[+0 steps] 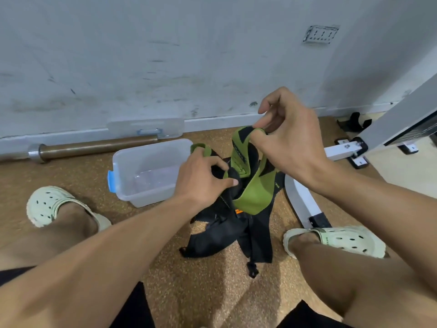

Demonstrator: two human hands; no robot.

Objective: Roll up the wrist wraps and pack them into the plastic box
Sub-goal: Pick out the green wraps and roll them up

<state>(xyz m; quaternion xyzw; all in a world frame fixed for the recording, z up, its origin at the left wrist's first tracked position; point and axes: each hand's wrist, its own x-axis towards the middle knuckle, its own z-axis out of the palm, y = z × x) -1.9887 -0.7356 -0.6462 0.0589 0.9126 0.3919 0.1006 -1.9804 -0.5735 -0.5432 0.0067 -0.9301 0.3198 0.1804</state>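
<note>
Green-black wrist wraps (250, 192) | print unreadable | both hands pinching

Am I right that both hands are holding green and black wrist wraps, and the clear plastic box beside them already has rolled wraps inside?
Not quite. The head view shows the plastic box holds no wraps yet. The rest stands: the left hand and right hand both grip the green and black wrist wraps.
</note>
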